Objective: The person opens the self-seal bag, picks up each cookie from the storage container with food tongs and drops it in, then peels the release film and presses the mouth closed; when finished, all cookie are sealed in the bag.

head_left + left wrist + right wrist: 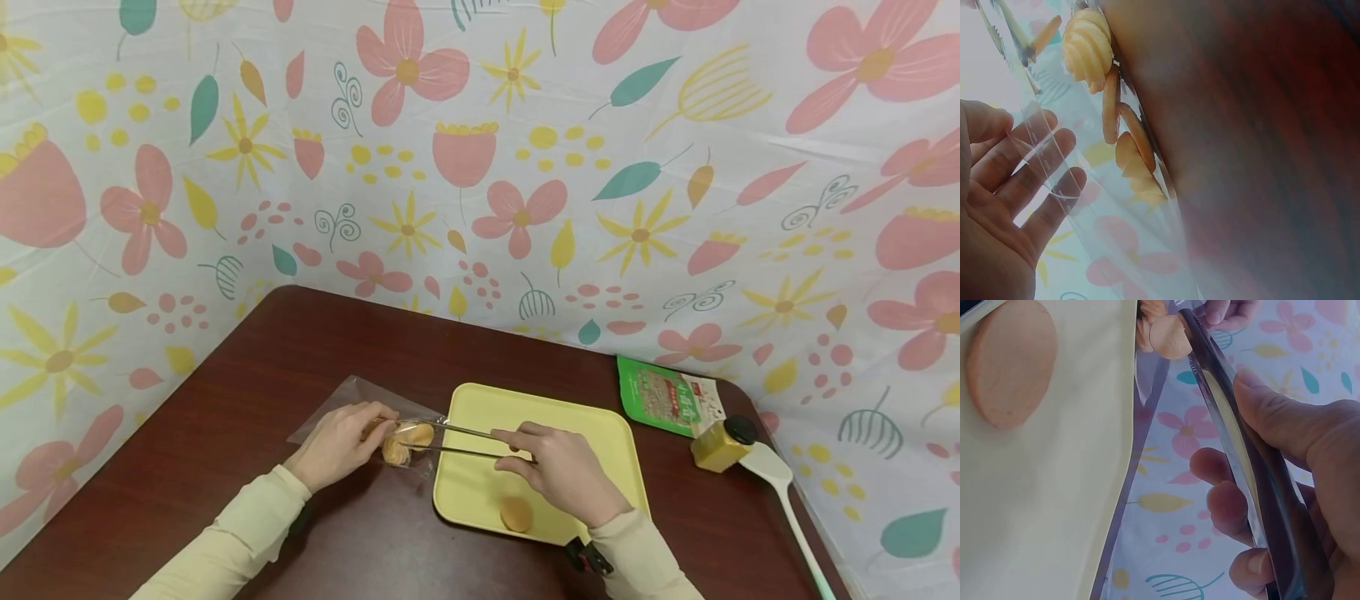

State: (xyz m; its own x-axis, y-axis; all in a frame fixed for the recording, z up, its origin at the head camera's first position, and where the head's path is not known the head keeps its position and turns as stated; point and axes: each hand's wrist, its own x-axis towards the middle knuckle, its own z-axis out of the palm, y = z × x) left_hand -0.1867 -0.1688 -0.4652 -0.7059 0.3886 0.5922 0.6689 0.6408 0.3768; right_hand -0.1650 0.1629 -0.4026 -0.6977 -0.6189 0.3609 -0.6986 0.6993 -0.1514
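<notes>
Simply put, a dark table (337,342) bears a yellow tray (465,496); beside it, a clear bag (341,400) — pinched by the left hand (337,443). The right hand (566,475) grips metal tongs (1266,469), tips parted beside bagged cookies (1088,50); 1 loose cookie (516,513) lies on the tray.

Yellow tray (555,408) (plain), golden cookies (1088,50), flowered backdrop (525,125).

A green and cream food packet (667,398) with a red label lies at the back right of the dark red-brown tabletop (360,350). Just in front stands a yellow jar (712,448) with a black cap (741,429). Beside it, a white spatula (780,479) runs along the right edge, its handle teal toward the end. Floral fabric (420,158) hangs behind.
</notes>
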